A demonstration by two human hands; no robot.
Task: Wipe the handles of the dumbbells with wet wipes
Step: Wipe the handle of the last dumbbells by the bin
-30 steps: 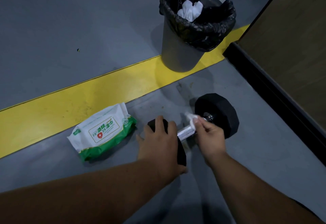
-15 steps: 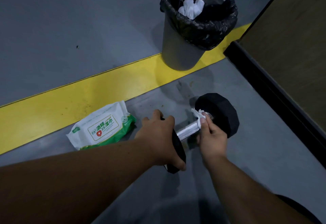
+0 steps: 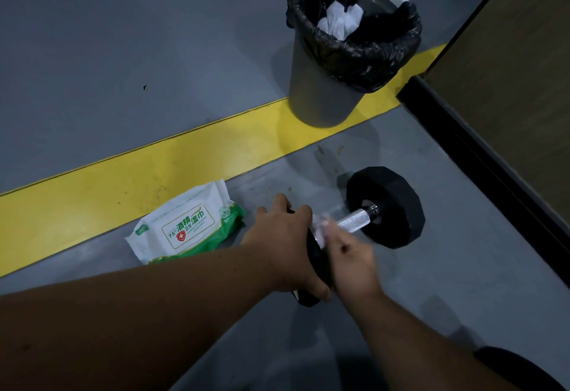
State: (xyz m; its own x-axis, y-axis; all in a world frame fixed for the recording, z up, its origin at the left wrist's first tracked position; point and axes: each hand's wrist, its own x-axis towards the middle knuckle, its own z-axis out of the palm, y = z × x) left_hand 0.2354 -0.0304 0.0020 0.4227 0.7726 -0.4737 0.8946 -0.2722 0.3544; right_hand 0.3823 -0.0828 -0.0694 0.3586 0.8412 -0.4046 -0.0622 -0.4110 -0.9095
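Head camera looks down on the dumbbell [image 3: 364, 224] lying on the grey floor, near the bin [image 3: 324, 94]. Left hand [image 3: 287, 245] clamps over the near weight, steadying it. Right hand [image 3: 351, 255] pinches a wet wipe [image 3: 320, 227] round the near end of the handle [image 3: 354, 221]. Best wrap it fully, press firmly, twist along the ridged metal. The wipes pack [image 3: 185, 227] sits left.
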